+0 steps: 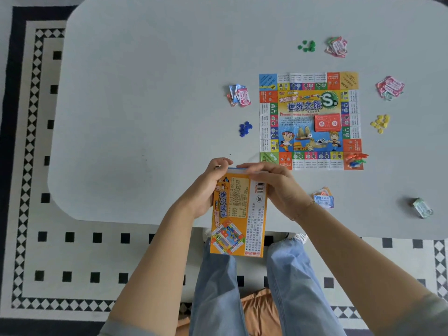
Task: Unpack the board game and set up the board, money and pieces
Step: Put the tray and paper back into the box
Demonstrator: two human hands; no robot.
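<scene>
Board game box (238, 214) is held upright over the near edge of the bench (145, 93), back panel toward the camera. Left hand (208, 187) grips its left edge, fingers curled round the side. Right hand (276, 185) grips the right edge, fingers reaching over the top end, looks like it's working the top flap; can't tell if the flap is open or closed.

Board (310, 121) is already unfolded flat, to the right of centre. Red card deck (327, 122) sits on its middle. Money piles ring it, one per side: left (238, 95), far (337, 46), right (389, 88), near (323, 198), probably one per player seat. Token heaps sit beside them: blue (245, 129), green (307, 46), yellow (380, 123). Pawns (356, 160) are clustered on the board's near-right corner, likely the start square. A small banded wad (423, 207) lies well apart at the right, maybe the bank.

Judgement: setup mostly done; box is likely being checked or closed.
</scene>
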